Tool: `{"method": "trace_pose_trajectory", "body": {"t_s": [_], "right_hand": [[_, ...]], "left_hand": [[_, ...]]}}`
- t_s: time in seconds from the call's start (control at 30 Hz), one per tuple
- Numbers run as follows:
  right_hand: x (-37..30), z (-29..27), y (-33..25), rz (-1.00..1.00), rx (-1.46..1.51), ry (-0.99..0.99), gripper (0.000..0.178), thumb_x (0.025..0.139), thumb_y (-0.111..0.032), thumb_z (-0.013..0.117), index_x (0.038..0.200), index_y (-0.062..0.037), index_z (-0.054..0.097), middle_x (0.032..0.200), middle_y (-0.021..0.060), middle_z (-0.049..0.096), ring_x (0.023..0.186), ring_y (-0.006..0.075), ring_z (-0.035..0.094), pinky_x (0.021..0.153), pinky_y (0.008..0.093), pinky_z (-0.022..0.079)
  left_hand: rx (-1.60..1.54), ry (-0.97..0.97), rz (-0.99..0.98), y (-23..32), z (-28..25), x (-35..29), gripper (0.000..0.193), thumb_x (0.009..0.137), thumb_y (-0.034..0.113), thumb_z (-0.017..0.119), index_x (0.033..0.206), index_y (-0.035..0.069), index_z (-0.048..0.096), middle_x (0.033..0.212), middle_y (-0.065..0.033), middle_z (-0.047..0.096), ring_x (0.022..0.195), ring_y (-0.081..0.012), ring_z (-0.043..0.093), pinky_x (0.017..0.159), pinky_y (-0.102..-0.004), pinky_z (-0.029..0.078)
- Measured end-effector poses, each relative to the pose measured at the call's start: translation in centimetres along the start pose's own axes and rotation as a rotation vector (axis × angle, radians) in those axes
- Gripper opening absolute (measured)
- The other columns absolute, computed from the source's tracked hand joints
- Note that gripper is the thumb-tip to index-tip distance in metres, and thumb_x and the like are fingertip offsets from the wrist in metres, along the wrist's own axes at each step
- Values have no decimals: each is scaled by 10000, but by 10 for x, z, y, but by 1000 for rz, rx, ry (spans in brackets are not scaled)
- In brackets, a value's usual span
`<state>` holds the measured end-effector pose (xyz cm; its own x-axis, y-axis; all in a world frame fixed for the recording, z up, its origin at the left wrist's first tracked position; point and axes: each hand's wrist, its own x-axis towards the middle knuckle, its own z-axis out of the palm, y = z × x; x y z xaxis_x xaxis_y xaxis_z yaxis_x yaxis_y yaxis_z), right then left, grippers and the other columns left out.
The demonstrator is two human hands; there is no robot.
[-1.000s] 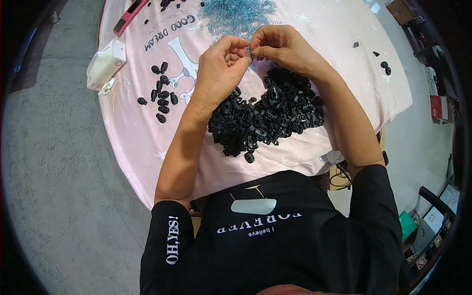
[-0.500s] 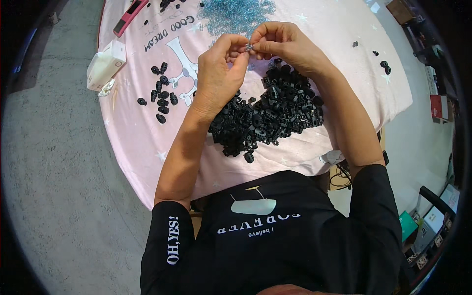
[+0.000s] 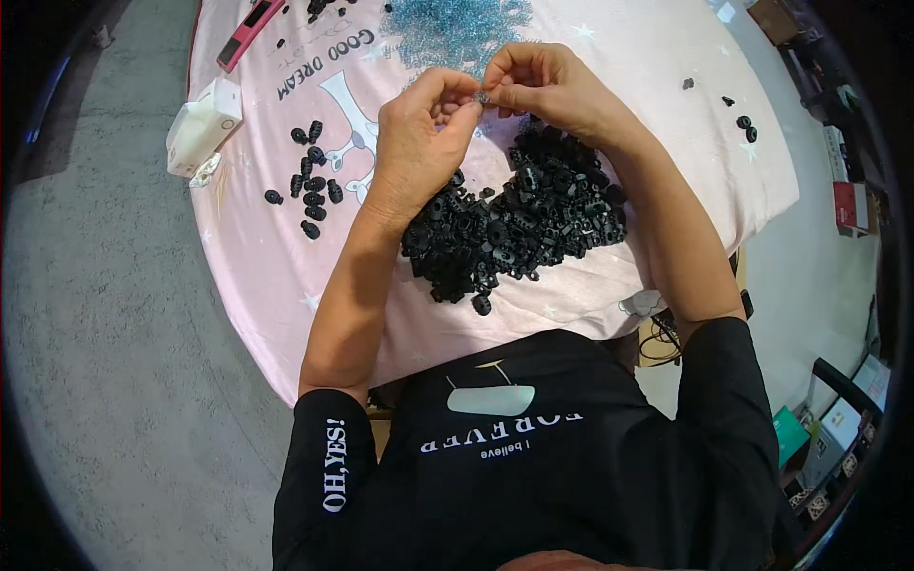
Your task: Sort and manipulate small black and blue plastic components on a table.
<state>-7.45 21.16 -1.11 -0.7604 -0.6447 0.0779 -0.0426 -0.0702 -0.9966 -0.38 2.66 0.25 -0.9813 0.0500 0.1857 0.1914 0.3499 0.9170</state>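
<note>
My left hand (image 3: 428,138) and my right hand (image 3: 547,88) meet over the far half of the table, fingertips pinched together. Between them is a small silvery tangle of metal springs (image 3: 483,98), held by both; its exact shape is partly covered by the fingers. Just beyond my hands spreads a heap of thin bluish metal springs (image 3: 457,33). Closer to me, below my right hand, lies a big pile of black plastic cord-lock parts (image 3: 519,224). To the left of my left forearm sit several oval black cord locks (image 3: 314,186), apart from the pile.
A pale pink cloth (image 3: 257,271) with printed figures covers the table. At its left edge stand a white tissue box (image 3: 205,124) and, farther back, a pink-and-black device (image 3: 249,33). A few black pieces (image 3: 745,128) lie at the right. Boxes (image 3: 852,209) stand beyond the table's right edge.
Almost nothing differs. My left hand has shifted very slightly left, and both hands keep their pinch on the small springs.
</note>
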Motion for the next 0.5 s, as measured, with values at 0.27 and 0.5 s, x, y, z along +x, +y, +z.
{"method": "trace_pose_trajectory", "body": {"t_s": [0.27,0.5], "right_hand": [[-3,3,-2,-8,-26,34,95,874,-75,654,940,-6,653,797,41,663,733,96,639,714,233,538],[-5,3,-4,30,6,2,104,907,-142,648,961,-54,637,818,-14,645,740,48,587,695,200,476]], "left_hand": [[54,-13,3,4,-3,0,117,858,50,681,963,0,665,800,-37,687,698,-74,620,665,-229,519],[96,-13,48,3,0,-2,93,913,35,642,991,-14,637,854,-9,662,756,-61,604,680,-208,497]]}}
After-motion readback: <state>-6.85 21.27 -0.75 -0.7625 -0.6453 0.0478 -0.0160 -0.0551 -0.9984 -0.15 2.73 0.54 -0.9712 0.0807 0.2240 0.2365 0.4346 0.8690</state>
